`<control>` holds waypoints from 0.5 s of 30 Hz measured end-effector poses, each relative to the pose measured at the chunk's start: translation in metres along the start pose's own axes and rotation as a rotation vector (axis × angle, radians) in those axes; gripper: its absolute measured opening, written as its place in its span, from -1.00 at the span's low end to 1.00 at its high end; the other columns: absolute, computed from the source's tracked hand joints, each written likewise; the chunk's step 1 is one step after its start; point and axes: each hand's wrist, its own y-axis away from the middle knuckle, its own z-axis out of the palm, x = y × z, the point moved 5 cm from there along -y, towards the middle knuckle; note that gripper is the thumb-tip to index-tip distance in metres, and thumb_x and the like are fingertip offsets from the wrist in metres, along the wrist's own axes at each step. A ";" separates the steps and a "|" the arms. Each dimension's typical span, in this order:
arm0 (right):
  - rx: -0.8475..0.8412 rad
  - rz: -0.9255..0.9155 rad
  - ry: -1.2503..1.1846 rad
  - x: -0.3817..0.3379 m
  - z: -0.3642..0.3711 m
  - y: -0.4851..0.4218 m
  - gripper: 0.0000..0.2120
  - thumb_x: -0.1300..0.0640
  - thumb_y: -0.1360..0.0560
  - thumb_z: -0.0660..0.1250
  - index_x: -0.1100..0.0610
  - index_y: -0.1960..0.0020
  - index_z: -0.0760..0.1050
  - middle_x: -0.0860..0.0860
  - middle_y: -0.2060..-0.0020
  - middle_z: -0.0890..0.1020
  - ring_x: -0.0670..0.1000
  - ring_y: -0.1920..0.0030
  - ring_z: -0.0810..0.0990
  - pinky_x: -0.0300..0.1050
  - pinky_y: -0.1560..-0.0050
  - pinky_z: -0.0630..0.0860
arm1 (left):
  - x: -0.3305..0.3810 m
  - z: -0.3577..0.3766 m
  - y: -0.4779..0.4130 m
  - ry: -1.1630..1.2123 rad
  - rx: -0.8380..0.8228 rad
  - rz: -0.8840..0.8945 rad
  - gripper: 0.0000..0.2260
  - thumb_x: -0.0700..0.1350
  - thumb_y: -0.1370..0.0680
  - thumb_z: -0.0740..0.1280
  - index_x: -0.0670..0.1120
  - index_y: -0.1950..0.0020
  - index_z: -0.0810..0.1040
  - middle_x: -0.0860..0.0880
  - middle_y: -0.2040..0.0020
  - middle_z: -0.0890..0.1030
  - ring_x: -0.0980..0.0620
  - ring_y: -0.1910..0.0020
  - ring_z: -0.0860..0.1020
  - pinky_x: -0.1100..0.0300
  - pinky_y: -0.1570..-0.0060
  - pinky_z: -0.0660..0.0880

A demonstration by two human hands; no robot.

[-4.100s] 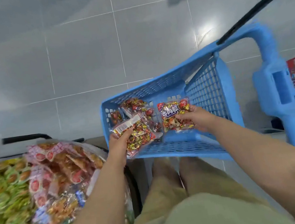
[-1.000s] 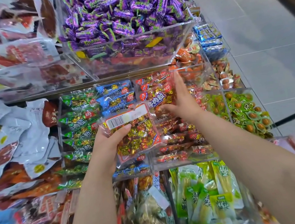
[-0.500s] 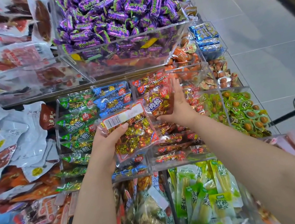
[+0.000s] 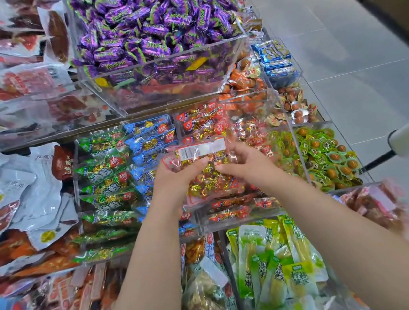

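Head view, bag: I see a clear bag (image 4: pixel 210 180) of gold- and red-wrapped sweets held in the air between both hands, just above the red-packet bin (image 4: pixel 240 221) in the middle tier of the shelf (image 4: pixel 141 114).
Head view, sticker: a white barcode sticker (image 4: pixel 199 151) runs across the bag's top edge, facing up at me.
Head view, left hand: my left hand (image 4: pixel 175 177) is curled round the bag's left side, thumb laid over the front just under the sticker.
Head view, right hand: my right hand (image 4: pixel 248 166) pinches the bag's right side, thumb on top, fingers hidden beneath it.
Head view, neighbours: blue packets (image 4: pixel 150 141) and green packets (image 4: pixel 104 167) fill the bins to the left, purple sweets (image 4: pixel 156 19) heap in the tier behind, and the grey floor (image 4: pixel 338 35) lies beyond the shelf's right edge.
Step in hand: I judge this to be settling the bag into the red-packet bin, or checking its sticker first; I cannot tell which.
Doing it well: I would keep both grips on the sealed edges, not on the loose middle, so the sweets do not slump to one end.
Doing it well: I would lower it flat, sticker up, square to the bin's walls, clear of the blue packets' divider.
Risk: the film looks slippery, and a one-sided grip could let it twist and catch the bin's front wall.
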 end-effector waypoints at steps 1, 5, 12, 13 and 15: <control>-0.012 0.025 0.001 0.001 0.000 0.000 -0.51 -0.10 -0.34 0.49 -0.12 -0.23 0.45 -0.13 0.05 0.61 -0.12 0.18 0.59 -0.25 0.32 0.48 | 0.000 0.001 0.000 0.001 0.011 0.006 -0.43 -0.01 -0.27 0.61 -0.05 -0.22 0.53 -0.06 -0.07 0.67 -0.09 -0.06 0.64 -0.12 -0.10 0.56; -0.004 0.055 -0.035 0.000 -0.013 0.007 -0.38 -0.01 -0.41 0.45 -0.21 -0.36 0.22 -0.07 0.13 0.58 -0.13 0.22 0.58 -0.27 0.30 0.47 | -0.001 -0.005 0.002 0.095 0.062 -0.012 -0.49 0.02 -0.30 0.57 -0.05 -0.19 0.54 -0.06 0.02 0.70 -0.09 0.05 0.68 -0.13 0.01 0.60; -0.004 0.456 -0.466 0.006 -0.050 0.017 -0.88 0.21 -0.44 0.38 0.17 0.05 0.66 0.10 0.15 0.63 -0.04 0.34 0.62 -0.32 0.49 0.52 | 0.002 -0.027 0.000 0.211 0.200 0.057 -0.76 -0.11 -0.51 0.43 -0.06 -0.15 0.55 -0.09 0.04 0.70 -0.01 0.15 0.70 0.10 0.27 0.62; 0.003 0.526 -0.432 0.010 -0.051 0.014 -0.84 0.22 -0.45 0.38 0.27 0.02 0.60 0.12 0.24 0.61 -0.05 0.41 0.60 -0.32 0.51 0.52 | 0.003 -0.030 0.001 0.214 0.228 0.072 -0.76 -0.11 -0.51 0.43 -0.06 -0.16 0.55 -0.08 0.04 0.70 -0.01 0.14 0.69 0.08 0.24 0.63; 0.039 0.612 -0.433 0.016 -0.045 0.003 -0.79 0.24 -0.49 0.31 0.29 -0.09 0.45 0.16 0.24 0.56 -0.01 0.40 0.62 -0.31 0.49 0.54 | 0.005 -0.035 0.002 0.219 0.259 0.090 -0.75 -0.11 -0.51 0.43 -0.06 -0.17 0.54 -0.07 0.03 0.70 -0.01 0.12 0.69 0.02 0.15 0.64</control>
